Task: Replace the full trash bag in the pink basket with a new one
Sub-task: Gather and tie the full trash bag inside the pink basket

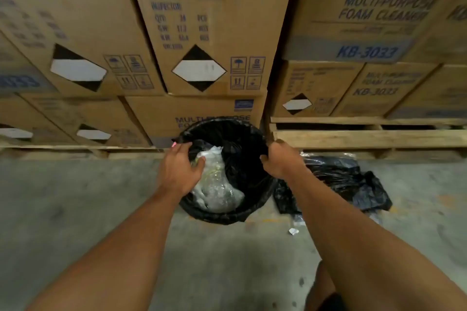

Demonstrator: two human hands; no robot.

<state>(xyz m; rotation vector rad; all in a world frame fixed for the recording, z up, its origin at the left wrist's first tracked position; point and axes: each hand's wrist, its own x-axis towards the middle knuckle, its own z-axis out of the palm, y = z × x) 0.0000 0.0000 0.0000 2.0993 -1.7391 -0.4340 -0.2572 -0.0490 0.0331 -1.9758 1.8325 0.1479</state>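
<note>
Black bag (242, 159) with a clear-white wad (214, 184); pink basket edge (173, 144); brown boxes (214, 33) with blue print and black-white diamonds; grey floor (75, 197)

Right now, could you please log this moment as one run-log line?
left hand: grip on black plastic liner rim | right hand: grip on rim | clear plastic waste: inside | crumpled black bag: floor, right

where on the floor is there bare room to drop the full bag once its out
Bare concrete floor left of the lined basket, up to the pallet edge, and more in front toward you. The right side is crowded: a black bag and paper scraps lie there.
</note>
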